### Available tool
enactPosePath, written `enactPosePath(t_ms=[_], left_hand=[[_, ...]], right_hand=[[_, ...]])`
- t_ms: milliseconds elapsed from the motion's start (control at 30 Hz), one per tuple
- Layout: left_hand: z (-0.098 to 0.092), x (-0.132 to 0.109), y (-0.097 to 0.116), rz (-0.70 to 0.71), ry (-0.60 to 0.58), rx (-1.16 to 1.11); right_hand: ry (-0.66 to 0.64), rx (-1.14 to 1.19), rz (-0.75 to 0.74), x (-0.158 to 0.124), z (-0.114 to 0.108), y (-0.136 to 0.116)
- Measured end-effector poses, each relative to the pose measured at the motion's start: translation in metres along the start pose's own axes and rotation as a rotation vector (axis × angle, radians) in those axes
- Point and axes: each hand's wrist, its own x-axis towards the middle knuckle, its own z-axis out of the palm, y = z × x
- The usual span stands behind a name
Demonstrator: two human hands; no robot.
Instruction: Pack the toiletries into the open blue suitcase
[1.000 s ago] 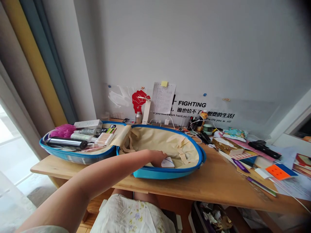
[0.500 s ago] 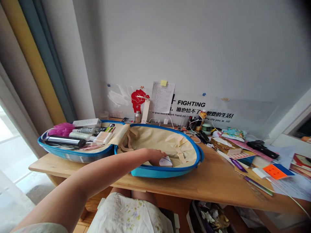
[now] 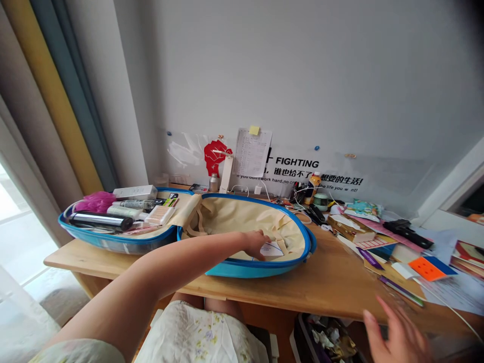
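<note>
So, blue suitcase [image 3: 257, 271] with toiletries [image 3: 126, 212], left hand [image 3: 256, 244] at white box [image 3: 273, 249] inside.

Left sleeve [image 3: 81, 350]: off-white cloth with a faint yellowish print, loose and short, its hem above the elbow
Left arm [image 3: 151, 267]: bare below that hem
Left grip [image 3: 258, 243]: a bare hand
Right grip [image 3: 397, 333]: a bare hand, fingers blurred
Lap cloth [image 3: 202, 327]: off-white, softly creased, with small violet and yellow flowers; skirt or dress, cannot tell which
Legs [image 3: 224, 306]: bare at the cloth's far edge
</note>
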Motion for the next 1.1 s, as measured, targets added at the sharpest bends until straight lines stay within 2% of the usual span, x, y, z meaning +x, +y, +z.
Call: enactPosePath(t_ms=[133, 267, 433, 500, 567, 633, 700, 767, 833, 933, 1100], left_hand=[[0.0, 0.001, 0.005, -0.01, 0.015, -0.063], [-0.005, -0.006, 0.002, 0.015, 0.054, -0.14], [-0.019, -0.038, -0.01, 0.09, 0.219, -0.256], [-0.022, -0.057, -0.022, 0.127, 0.289, -0.291], [-0.024, -0.079, -0.041, 0.121, 0.363, -0.312], [-0.024, -0.102, -0.068, 0.043, 0.455, -0.306], [-0.026, -0.126, -0.102, -0.104, 0.547, -0.257], [-0.028, -0.151, -0.14, -0.331, 0.647, -0.196], [-0.029, -0.179, -0.176, -0.558, 0.662, -0.091], [-0.027, -0.227, -0.218, -0.737, 0.663, -0.025], [-0.014, -0.295, -0.259, -0.925, 0.609, 0.041]], right_hand=[[0.071, 0.07, -0.193, 0.049, 0.038, -0.058], [0.029, 0.153, -0.254, 0.074, 0.061, -0.106], [-0.173, 0.246, -0.311, 0.073, 0.076, -0.123], [-0.187, 0.282, -0.316, 0.07, 0.079, -0.124], [-0.14, 0.3, -0.304, 0.067, 0.082, -0.124], [-0.081, 0.305, -0.294, 0.065, 0.084, -0.125], [-0.035, 0.306, -0.287, 0.063, 0.087, -0.127], [-0.004, 0.311, -0.292, 0.062, 0.089, -0.127], [0.016, 0.313, -0.302, 0.062, 0.09, -0.128], [0.026, 0.31, -0.309, 0.061, 0.092, -0.126], [0.026, 0.301, -0.308, 0.062, 0.092, -0.125]])
